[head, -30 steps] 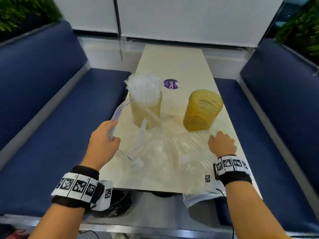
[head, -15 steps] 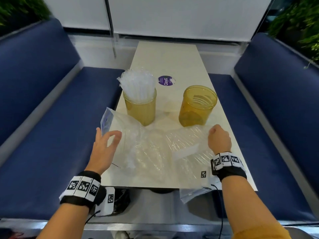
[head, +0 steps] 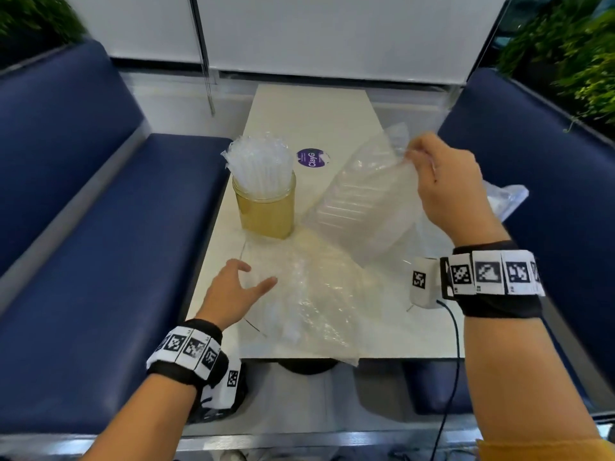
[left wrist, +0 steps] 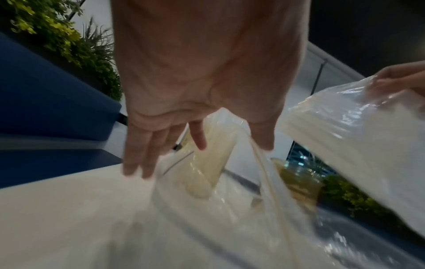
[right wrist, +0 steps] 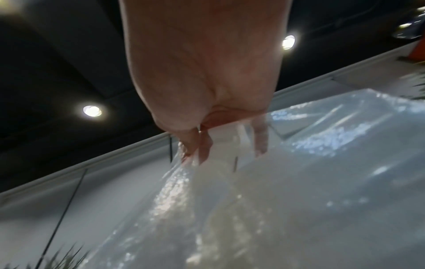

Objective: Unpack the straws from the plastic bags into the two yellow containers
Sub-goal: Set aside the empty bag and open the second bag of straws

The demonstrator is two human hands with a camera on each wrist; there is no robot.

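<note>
While the right hand (head: 446,181) pinches the full straw bag (head: 362,197) aloft, slanting down-left, the spread, empty left hand (head: 233,294) lies nearer its low end.

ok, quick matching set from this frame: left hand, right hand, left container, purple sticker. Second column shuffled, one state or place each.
Things:
1. left hand
2. right hand
3. left container
4. purple sticker

States or places:
A. stuck flat on the table, behind the container
B. raised, pinching a bag of straws by its end
C. full of straws
D. fingers spread, low over the bag lying on the table

Pairs: 1-D, 2-B, 3-C, 4-A
</note>
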